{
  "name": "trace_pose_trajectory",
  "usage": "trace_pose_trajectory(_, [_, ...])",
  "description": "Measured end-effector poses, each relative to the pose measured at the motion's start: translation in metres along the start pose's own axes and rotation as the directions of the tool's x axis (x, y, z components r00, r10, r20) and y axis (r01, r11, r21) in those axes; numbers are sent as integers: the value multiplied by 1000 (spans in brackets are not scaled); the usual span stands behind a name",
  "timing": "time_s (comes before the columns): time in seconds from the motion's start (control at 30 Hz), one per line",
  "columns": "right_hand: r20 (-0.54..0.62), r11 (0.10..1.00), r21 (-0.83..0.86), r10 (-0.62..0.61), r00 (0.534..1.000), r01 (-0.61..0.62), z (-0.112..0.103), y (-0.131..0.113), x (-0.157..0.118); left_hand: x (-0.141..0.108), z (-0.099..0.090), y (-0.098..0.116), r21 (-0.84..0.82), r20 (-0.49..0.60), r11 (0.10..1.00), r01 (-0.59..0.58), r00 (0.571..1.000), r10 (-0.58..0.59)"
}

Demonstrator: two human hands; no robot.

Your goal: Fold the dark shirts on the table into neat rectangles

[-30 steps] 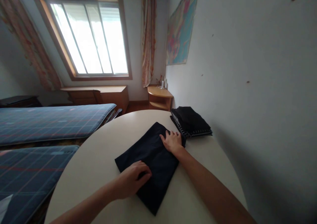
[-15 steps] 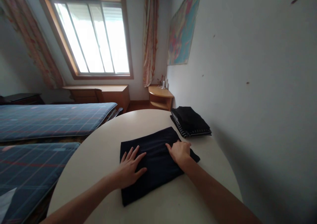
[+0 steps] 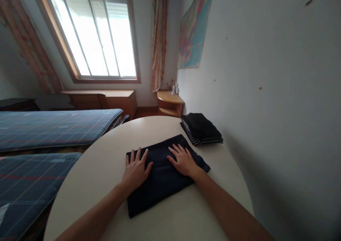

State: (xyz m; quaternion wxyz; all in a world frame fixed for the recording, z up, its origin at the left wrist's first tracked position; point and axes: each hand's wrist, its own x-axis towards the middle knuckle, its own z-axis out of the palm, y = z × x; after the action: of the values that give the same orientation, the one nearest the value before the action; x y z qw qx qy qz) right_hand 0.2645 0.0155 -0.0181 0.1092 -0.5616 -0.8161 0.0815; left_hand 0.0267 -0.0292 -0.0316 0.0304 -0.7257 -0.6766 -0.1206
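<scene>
The right hand (image 3: 183, 162), curled a moment ago, now lies spread on the folded navy cloth (image 3: 162, 184) like the left hand (image 3: 135, 170), so 2 open palms seem to flatten it on the round white table (image 3: 106, 163), near the black folded stack (image 3: 203, 126).

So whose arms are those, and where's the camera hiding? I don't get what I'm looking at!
There's no robot here, just a person using two bare hands. The camera is worn on their head, looking forward and down, so you see roughly what they see. On the pale round table lies a dark blue folded cloth. The left hand and the right hand rest on it with fingers spread, so nothing is gripped. Farther back, to the right, sits a pile of folded black cloth. Beyond the table you can spot a bright window.
</scene>
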Motion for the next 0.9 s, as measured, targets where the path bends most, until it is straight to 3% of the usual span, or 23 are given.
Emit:
trace_pose_trajectory(0.1, [2, 999, 24, 23, 1000, -24, -1, 4, 0, -13, -6, 11, -68, 2, 979, -191, 981, 192])
trace_pose_trajectory(0.2, [-1, 995, -1, 104, 995, -104, -1, 12, 0, -24, -13, 20, -153, 64, 903, -402, 908, 415])
trace_pose_trajectory(0.3, [-35, 969, -53, 238, 971, -240, -1, 22, -1, -28, -18, 22, -201, 112, 839, -506, 839, 533])
trace_pose_trajectory(0.4, [-105, 931, -87, 346, 932, -355, -5, 29, -2, -27, -22, 20, -222, 158, 827, -517, 817, 554])
trace_pose_trajectory(0.57, [-199, 889, -110, 419, 886, -445, -19, 37, -1, -26, -26, 19, -240, 164, 805, -543, 795, 584])
trace_pose_trajectory(0.73, [-184, 865, -99, 470, 863, -492, -22, 39, 1, -25, -29, 22, -256, 188, 761, -596, 742, 644])
trace_pose_trajectory(0.9, [-134, 865, -44, 490, 861, -499, -24, 40, 4, -23, -31, 21, -262, 189, 747, -611, 727, 661])
